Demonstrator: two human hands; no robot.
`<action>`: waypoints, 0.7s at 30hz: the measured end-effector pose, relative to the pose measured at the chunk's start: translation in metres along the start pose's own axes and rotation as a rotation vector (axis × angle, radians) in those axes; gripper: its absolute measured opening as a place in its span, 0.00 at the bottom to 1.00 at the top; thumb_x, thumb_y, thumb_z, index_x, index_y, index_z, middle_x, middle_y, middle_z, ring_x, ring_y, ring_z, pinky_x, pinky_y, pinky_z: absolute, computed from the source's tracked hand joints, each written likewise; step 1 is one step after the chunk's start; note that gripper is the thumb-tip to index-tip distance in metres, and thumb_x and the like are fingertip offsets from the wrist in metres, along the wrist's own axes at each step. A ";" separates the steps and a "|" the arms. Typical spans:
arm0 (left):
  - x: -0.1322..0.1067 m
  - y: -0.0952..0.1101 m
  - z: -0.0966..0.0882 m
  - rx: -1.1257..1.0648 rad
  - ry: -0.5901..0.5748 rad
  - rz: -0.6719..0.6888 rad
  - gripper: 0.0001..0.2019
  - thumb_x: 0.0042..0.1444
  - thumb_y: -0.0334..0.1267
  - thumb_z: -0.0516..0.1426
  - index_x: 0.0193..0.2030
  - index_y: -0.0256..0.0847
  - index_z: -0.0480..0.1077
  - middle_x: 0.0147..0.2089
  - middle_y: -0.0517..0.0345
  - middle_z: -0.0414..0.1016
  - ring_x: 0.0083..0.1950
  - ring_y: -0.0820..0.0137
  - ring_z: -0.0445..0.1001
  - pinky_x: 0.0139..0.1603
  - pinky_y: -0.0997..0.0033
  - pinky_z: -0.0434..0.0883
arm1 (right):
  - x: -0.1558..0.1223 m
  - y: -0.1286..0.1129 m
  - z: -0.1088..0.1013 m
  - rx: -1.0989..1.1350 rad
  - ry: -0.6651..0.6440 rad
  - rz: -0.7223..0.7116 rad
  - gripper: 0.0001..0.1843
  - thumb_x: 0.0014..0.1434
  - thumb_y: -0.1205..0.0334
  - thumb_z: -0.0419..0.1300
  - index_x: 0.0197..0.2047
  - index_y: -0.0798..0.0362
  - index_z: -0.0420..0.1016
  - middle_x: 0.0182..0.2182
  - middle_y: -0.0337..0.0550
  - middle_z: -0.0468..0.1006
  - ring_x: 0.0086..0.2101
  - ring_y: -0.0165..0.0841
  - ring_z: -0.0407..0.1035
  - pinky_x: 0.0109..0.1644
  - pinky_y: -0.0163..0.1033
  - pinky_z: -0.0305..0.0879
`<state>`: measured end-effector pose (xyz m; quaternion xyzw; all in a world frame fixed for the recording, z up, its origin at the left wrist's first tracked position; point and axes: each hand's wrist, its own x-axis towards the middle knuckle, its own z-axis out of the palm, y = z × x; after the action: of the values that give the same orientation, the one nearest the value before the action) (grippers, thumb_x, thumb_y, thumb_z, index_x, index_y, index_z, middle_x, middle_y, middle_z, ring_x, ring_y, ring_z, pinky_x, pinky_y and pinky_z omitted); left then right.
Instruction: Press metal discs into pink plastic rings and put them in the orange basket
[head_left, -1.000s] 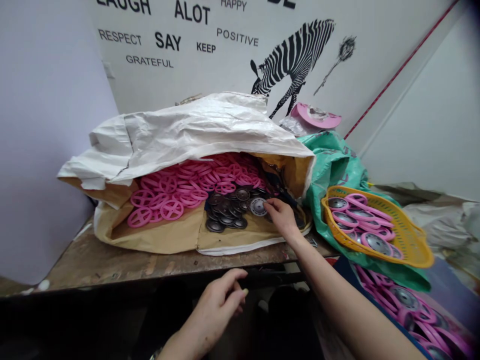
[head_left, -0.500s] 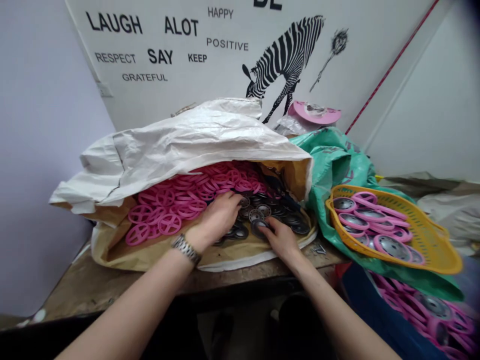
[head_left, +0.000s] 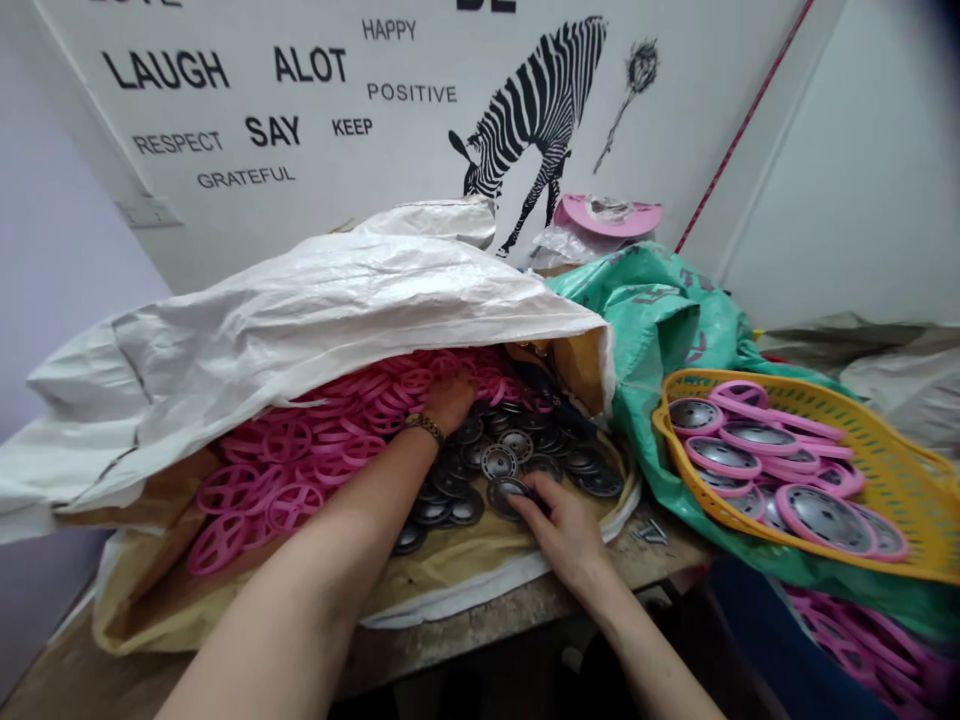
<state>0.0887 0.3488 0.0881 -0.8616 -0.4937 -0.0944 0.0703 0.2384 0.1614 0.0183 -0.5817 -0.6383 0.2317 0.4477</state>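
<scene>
A big white and brown sack point(head_left: 300, 310) lies open on the table, with a heap of pink spoked rings point(head_left: 300, 460) and a pile of dark round discs point(head_left: 517, 460) inside. My left hand point(head_left: 450, 400) reaches deep into the sack at the border of the pink rings and the discs; its fingers are hidden under the sack flap. A metal watch is on that wrist. My right hand point(head_left: 559, 525) lies at the near edge of the disc pile, fingers pinched on one dark disc point(head_left: 508, 492).
A yellow basket point(head_left: 885, 530) at the right holds several pink-rimmed wheels with grey discs, resting on a green bag point(head_left: 667, 320). More pink wheels point(head_left: 870, 640) lie lower right. A pink plate sits by the wall behind. The worn table edge point(head_left: 525, 620) runs in front.
My left hand came up from below the table and pushed far into the sack. My right hand stayed at the discs' near edge. The camera has moved closer and to the right.
</scene>
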 end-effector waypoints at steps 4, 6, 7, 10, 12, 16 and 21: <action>0.009 -0.006 0.002 -0.144 0.011 -0.016 0.12 0.63 0.38 0.56 0.50 0.35 0.71 0.55 0.48 0.72 0.57 0.60 0.71 0.57 0.50 0.69 | -0.002 -0.001 -0.002 0.115 0.066 -0.030 0.10 0.62 0.54 0.57 0.34 0.50 0.74 0.29 0.38 0.76 0.33 0.35 0.69 0.37 0.36 0.59; 0.007 -0.010 -0.002 -0.243 0.025 -0.046 0.10 0.63 0.35 0.56 0.49 0.35 0.72 0.54 0.48 0.73 0.56 0.60 0.71 0.58 0.50 0.68 | -0.002 -0.002 -0.004 0.193 0.076 -0.022 0.11 0.62 0.53 0.57 0.34 0.50 0.74 0.29 0.38 0.75 0.32 0.34 0.68 0.37 0.36 0.59; 0.004 -0.012 -0.005 -0.300 0.032 -0.066 0.09 0.62 0.34 0.56 0.47 0.35 0.72 0.52 0.47 0.74 0.56 0.59 0.72 0.58 0.50 0.68 | -0.002 -0.002 -0.005 0.230 0.081 -0.012 0.12 0.62 0.52 0.57 0.34 0.51 0.74 0.29 0.38 0.75 0.32 0.34 0.67 0.37 0.36 0.59; -0.010 -0.014 -0.015 -0.510 0.054 -0.139 0.07 0.60 0.31 0.56 0.44 0.36 0.73 0.48 0.46 0.76 0.55 0.58 0.73 0.57 0.56 0.69 | -0.002 -0.002 -0.007 0.333 0.127 0.020 0.12 0.60 0.51 0.58 0.34 0.51 0.75 0.28 0.38 0.74 0.31 0.33 0.66 0.37 0.36 0.60; -0.025 -0.011 -0.022 -0.686 0.053 -0.199 0.06 0.60 0.34 0.56 0.42 0.36 0.71 0.45 0.47 0.77 0.49 0.59 0.76 0.50 0.60 0.74 | -0.001 -0.002 -0.008 0.410 0.179 0.043 0.12 0.59 0.51 0.60 0.34 0.51 0.75 0.28 0.37 0.75 0.32 0.33 0.66 0.38 0.36 0.60; -0.074 0.009 -0.035 -1.081 -0.005 -0.303 0.09 0.62 0.43 0.53 0.41 0.38 0.66 0.40 0.52 0.76 0.35 0.68 0.79 0.35 0.66 0.78 | 0.002 -0.006 -0.013 0.571 0.270 0.071 0.12 0.54 0.51 0.63 0.33 0.52 0.75 0.28 0.37 0.75 0.32 0.33 0.66 0.39 0.37 0.62; -0.141 0.046 -0.045 -1.402 -0.071 -0.392 0.17 0.56 0.51 0.59 0.40 0.38 0.65 0.35 0.55 0.76 0.30 0.73 0.78 0.33 0.71 0.79 | -0.004 -0.019 -0.019 0.682 0.327 0.151 0.15 0.52 0.48 0.65 0.32 0.52 0.75 0.26 0.37 0.73 0.28 0.31 0.63 0.32 0.34 0.60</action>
<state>0.0544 0.1976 0.0982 -0.6025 -0.4645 -0.3712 -0.5324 0.2433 0.1496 0.0421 -0.4738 -0.4002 0.3674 0.6931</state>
